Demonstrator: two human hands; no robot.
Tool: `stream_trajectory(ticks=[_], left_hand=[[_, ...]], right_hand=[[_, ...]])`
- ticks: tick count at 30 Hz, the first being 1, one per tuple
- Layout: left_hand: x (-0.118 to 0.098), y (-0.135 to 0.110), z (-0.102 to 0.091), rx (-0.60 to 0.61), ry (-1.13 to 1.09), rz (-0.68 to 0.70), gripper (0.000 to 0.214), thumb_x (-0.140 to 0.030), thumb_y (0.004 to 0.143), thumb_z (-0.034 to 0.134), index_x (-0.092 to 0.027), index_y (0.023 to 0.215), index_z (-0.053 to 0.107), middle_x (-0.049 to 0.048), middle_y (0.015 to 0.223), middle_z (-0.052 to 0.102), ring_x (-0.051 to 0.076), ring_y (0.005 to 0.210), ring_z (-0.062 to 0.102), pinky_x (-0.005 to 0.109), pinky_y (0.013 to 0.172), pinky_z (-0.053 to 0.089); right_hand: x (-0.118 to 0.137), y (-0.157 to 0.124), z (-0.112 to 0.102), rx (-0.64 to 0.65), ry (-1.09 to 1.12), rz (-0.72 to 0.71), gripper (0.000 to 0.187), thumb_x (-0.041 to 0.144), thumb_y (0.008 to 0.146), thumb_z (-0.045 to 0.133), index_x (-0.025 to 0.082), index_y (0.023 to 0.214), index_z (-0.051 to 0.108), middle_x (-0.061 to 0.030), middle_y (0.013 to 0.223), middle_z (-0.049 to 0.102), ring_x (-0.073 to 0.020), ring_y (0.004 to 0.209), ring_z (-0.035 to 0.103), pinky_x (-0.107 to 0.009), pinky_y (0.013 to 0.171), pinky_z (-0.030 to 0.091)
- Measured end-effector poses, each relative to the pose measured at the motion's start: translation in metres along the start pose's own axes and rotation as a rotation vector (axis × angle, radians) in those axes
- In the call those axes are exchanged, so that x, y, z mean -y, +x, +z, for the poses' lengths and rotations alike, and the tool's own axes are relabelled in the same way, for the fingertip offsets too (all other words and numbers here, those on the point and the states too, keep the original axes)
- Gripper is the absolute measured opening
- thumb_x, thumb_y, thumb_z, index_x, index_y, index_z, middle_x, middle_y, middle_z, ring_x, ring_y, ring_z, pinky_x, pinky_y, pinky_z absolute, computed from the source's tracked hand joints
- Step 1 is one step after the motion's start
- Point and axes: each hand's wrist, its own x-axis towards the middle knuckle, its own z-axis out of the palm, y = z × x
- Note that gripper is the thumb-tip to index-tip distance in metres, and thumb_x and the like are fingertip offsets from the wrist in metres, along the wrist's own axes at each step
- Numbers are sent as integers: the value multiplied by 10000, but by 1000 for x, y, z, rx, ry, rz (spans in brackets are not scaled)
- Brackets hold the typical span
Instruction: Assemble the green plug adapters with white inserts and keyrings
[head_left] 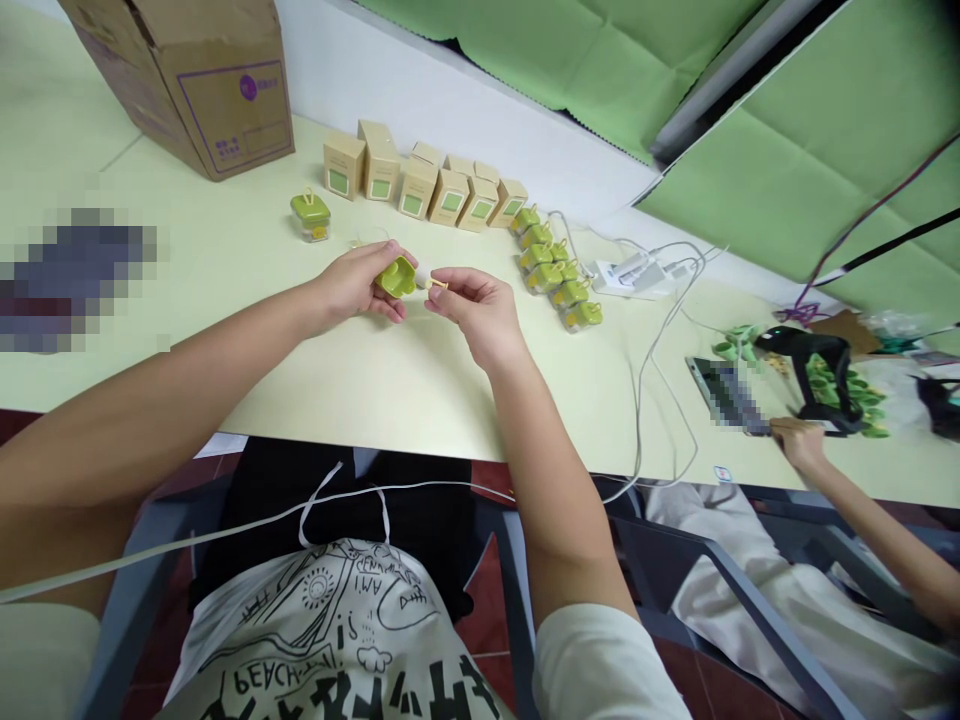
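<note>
In the head view my left hand [349, 290] grips a small lime-green plastic lid [397, 277], its hollow side turned towards my other hand. The fingertips of my right hand [480, 310] pinch a thin pale-yellow stick [437, 284] with a whitish piece at its left end. That end is close to the lid; whether they touch I cannot tell. Behind my left hand stands a finished-looking green-lidded clear box [310, 215] with a loop on top. Something small and clear lies partly hidden behind my left fingers.
Small cardboard boxes [417, 187] line the wall. Several green-lidded containers [568, 292] stand in rows to the right, beside a white power strip [637, 275] and loose cables. A large carton [217, 100] is back left. At far right another person's hand [799, 440] touches a phone [724, 393].
</note>
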Motion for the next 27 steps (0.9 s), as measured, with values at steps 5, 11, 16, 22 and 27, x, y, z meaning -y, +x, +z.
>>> stream_trajectory(ticks=[5,11,16,22,27], left_hand=[[-2,-2,3,40,-89,-17,417,-394,1325,518,-134,1121,773,76,865,793,183,593,745,311,635,640],[-4,-4,9,27,-75,-50,436,-303,1345,451,-138,1070,746,64,838,785,172,586,739,293,614,621],[-1,-4,9,47,-40,-40,386,-287,1342,473,-129,1117,743,55,855,777,174,611,747,305,659,640],[6,0,6,41,-29,-6,324,-357,1323,598,-152,1115,739,42,881,780,166,640,754,306,711,664],[10,1,5,35,2,134,240,-365,1309,652,-184,1185,749,49,987,812,178,801,819,304,786,676]], right_hand=[[1,-4,4,75,14,7,548,550,678,1207,301,1101,963,7,1006,929,-199,966,889,-469,1109,779],[8,-9,11,54,86,16,495,654,694,1195,316,993,992,5,1038,955,-189,959,889,-455,1097,793],[10,-8,11,15,34,65,532,639,579,1245,300,883,970,4,932,931,-176,903,852,-403,1023,772],[11,-8,9,7,-11,96,589,599,537,1262,282,923,950,-17,1005,948,-196,964,857,-413,1059,748],[7,-7,11,-16,-91,-43,492,549,655,1208,279,929,901,-26,1037,950,-232,1006,887,-432,1050,759]])
